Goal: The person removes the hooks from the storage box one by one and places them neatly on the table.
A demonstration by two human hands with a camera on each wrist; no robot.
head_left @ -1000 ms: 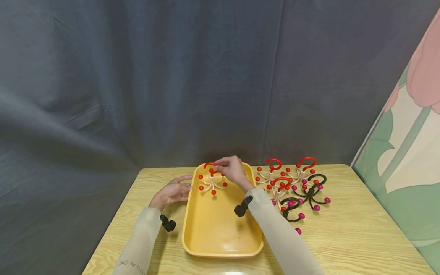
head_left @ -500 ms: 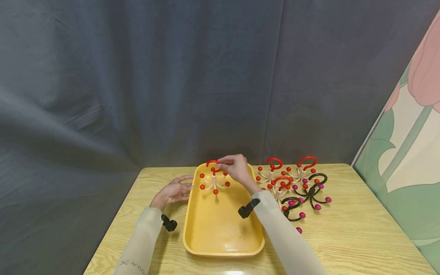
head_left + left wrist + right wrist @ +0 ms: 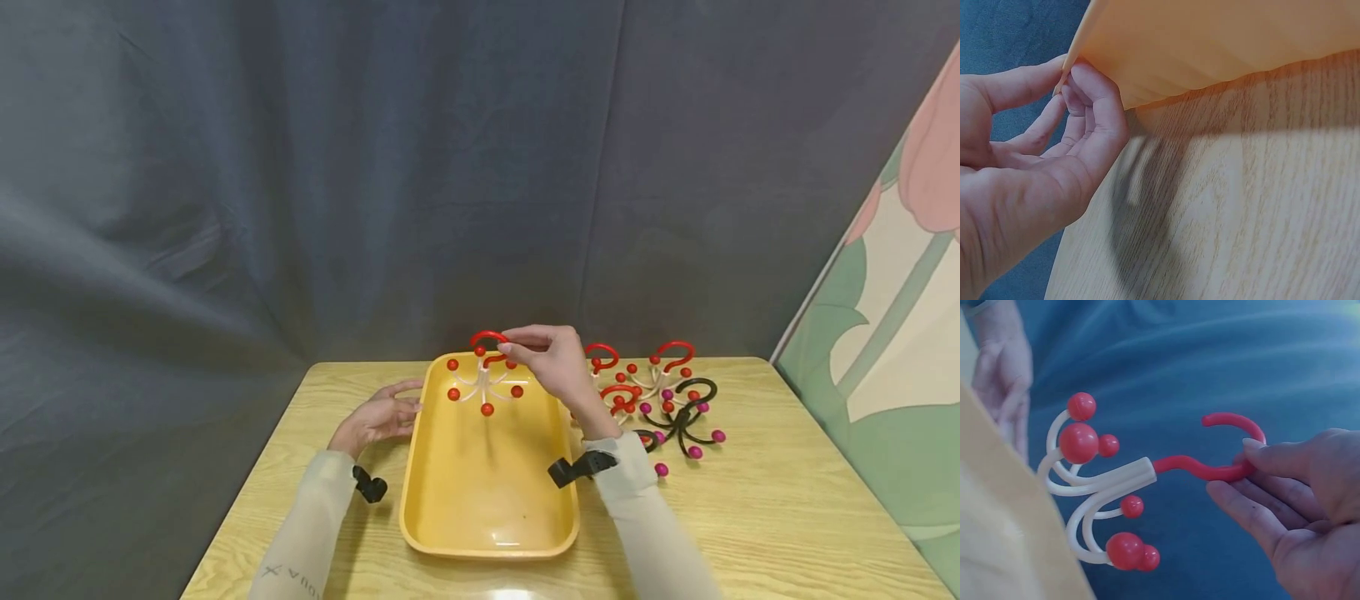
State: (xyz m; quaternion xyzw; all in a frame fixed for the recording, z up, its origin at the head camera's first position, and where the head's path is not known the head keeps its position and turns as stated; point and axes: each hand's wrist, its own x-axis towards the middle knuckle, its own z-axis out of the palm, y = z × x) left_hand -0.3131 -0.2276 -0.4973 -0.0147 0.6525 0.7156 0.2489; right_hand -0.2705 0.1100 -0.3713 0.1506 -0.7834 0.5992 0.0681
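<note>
A multi-arm hook hanger [image 3: 483, 380], with white curved arms, red ball tips and a red hook, hangs over the far part of the yellow tray [image 3: 487, 492]. My right hand [image 3: 557, 365] pinches its red hook [image 3: 1210, 470] between thumb and fingers. The hanger's arms appear raised off the tray floor, with a shadow below. At the tray's left side, my left hand [image 3: 381, 418] holds the rim. In the left wrist view its thumb and fingertips pinch the tray's edge [image 3: 1079, 40], beside the tray wall.
Several more hangers stand right of the tray: white-armed ones with red hooks [image 3: 677, 344] and black ones [image 3: 681, 417] with magenta balls. The right forearm partly covers them. A wooden table [image 3: 787, 517] carries everything. A dark curtain [image 3: 450, 183] hangs behind.
My right hand has lifted the hanger and shifted it to the right within the tray's far part. My left hand has stayed at the tray's left rim.
</note>
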